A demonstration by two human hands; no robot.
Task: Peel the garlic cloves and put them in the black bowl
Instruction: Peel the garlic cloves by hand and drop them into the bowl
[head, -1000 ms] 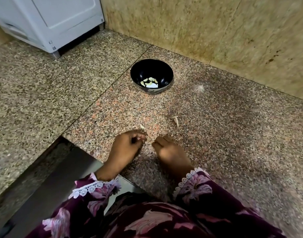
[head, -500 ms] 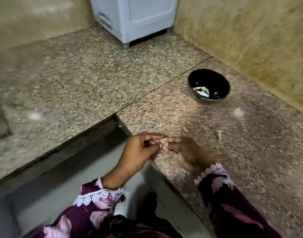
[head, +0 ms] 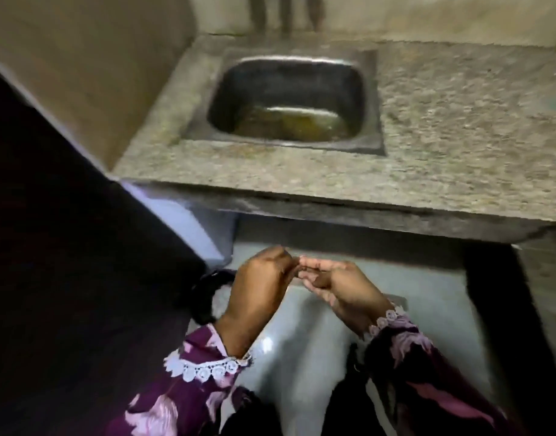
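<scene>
My left hand (head: 260,286) and my right hand (head: 344,289) meet fingertip to fingertip in front of me, below the counter's front edge and over the grey floor. The fingers of both hands are curled and pinch a small garlic clove between them. Only a pale speck of it shows at the fingertips; the rest is hidden by my fingers. The black bowl is out of view. The picture is blurred by head motion.
A steel sink (head: 372,102) with murky yellowish water is set into the speckled granite counter (head: 443,146) ahead. The counter's front edge (head: 349,212) overhangs just beyond my hands. A dark wall or panel (head: 66,247) fills the left side. A black object (head: 204,297) lies near my left wrist.
My view has swung left, from the counter with the black bowl to the sink. My hands lifted off the counter, came together and now hold the clove over the floor.
</scene>
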